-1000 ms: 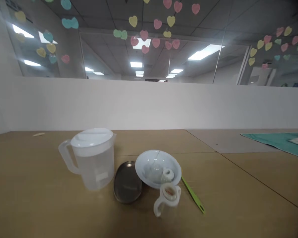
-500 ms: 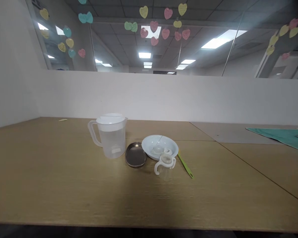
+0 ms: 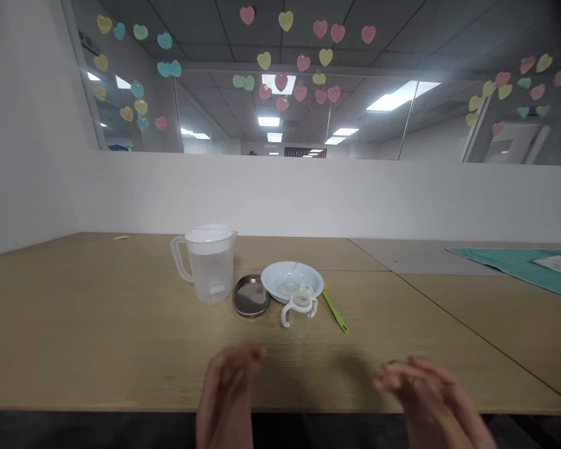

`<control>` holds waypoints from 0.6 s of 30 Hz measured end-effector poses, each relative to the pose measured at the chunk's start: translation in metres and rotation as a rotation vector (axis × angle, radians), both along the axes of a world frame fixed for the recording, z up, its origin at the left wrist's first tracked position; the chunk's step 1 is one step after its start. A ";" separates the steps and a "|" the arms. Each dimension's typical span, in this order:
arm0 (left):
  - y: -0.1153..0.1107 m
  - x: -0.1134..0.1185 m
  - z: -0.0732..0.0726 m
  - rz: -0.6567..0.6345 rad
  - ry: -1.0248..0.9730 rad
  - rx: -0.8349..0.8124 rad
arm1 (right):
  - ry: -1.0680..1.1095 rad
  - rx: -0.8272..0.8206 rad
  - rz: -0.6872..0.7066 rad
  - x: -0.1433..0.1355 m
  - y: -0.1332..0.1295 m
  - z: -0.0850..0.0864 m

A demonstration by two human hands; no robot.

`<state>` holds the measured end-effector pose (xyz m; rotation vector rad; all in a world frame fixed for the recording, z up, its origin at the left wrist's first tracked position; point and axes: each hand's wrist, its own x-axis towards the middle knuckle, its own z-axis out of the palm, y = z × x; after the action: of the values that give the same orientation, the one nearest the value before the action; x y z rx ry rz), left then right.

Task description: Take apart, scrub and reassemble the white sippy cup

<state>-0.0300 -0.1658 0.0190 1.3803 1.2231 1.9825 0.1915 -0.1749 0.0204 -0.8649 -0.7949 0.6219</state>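
Observation:
My left hand point(image 3: 232, 377) is over the table's near edge, blurred, its fingers loosely bent with nothing seen in them. Across from it my right hand point(image 3: 423, 383) reaches inward, empty, fingers stretched out. Between and beyond them stands a clear baby bottle point(image 3: 300, 317) with a white two-handled ring, its mouth uncovered; neither hand touches it. Just behind is a white bowl point(image 3: 272, 273) holding a clear dome-shaped cover point(image 3: 290, 286) and a white ring-like part point(image 3: 306, 289). A green-handled tool point(image 3: 335, 312) with a yellowish end lies right of the bowl.
A lidded translucent pitcher point(image 3: 211, 268) stands at the left, handle leftward. An oval metal tray point(image 3: 251, 296) sits between pitcher and bowl. A teal cloth point(image 3: 509, 262) with a pale sheet covers the far right. Behind the wooden table point(image 3: 98, 324) rises a white wall point(image 3: 280, 193).
Both hands have come into view from the bottom edge, over the near side of the table. The camera has shifted slightly, and the objects keep their places on the table.

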 end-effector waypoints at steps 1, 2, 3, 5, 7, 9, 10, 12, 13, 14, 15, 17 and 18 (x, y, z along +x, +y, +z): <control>0.018 0.008 0.020 -0.062 -0.048 0.033 | 0.037 0.154 -0.164 0.003 0.017 0.013; 0.038 0.015 0.037 -0.089 -0.059 0.081 | 0.034 0.232 -0.247 0.006 0.037 0.023; 0.059 0.020 0.051 -0.125 0.017 0.114 | -0.005 0.235 -0.257 0.009 0.060 0.032; 0.103 0.026 0.067 -0.206 0.315 0.105 | -0.201 0.044 -0.147 0.016 0.110 0.039; 0.144 0.027 0.069 -0.231 0.642 0.023 | -0.553 -0.312 -0.128 0.021 0.156 0.036; 0.177 0.026 0.062 -0.162 0.857 -0.064 | -1.093 -0.739 -0.081 0.024 0.192 0.026; 0.190 0.026 0.057 -0.130 0.938 -0.109 | -1.165 -0.809 -0.061 0.025 0.205 0.020; 0.208 0.028 0.050 -0.090 1.074 -0.177 | -1.232 -0.869 -0.026 0.025 0.221 0.009; 0.213 0.030 0.046 -0.081 1.107 -0.192 | -1.263 -0.881 -0.016 0.025 0.226 0.004; 0.216 0.032 0.044 -0.077 1.131 -0.199 | -1.288 -0.888 -0.017 0.024 0.229 0.000; 0.218 0.034 0.041 -0.076 1.144 -0.199 | -1.310 -0.890 -0.025 0.024 0.232 -0.004; 0.219 0.037 0.035 -0.078 1.168 -0.196 | -1.340 -0.892 -0.066 0.021 0.236 -0.010; 0.218 0.038 0.033 -0.078 1.185 -0.194 | -1.350 -0.894 -0.091 0.020 0.237 -0.013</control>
<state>0.0077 0.0523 0.0517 2.5260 1.6630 0.8269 0.2114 0.0625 0.0079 -2.2154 -1.6963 0.2041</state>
